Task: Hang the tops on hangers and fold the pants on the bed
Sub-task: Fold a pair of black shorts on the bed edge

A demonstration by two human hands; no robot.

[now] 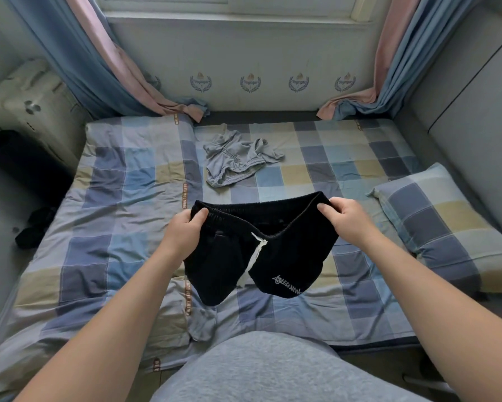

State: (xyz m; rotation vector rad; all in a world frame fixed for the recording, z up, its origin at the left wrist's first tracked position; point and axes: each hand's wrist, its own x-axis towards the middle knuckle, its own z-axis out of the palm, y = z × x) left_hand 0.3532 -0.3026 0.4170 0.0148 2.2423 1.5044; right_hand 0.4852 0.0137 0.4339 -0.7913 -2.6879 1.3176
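Two grips on black shorts (223, 265), left hand (183, 230), right hand (348, 224), fingers hidden

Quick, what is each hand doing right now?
Left hand: grips the black shorts at the waistband.
Right hand: grips the waistband's other side.

Matt cloth is showing throughout.
The black shorts (284, 256) are showing a matt knit with a ribbed waistband (235, 219) and smooth drawstring (255, 255); the bed sheet (113, 227) and grey garment (238, 161) are lying soft and creased.
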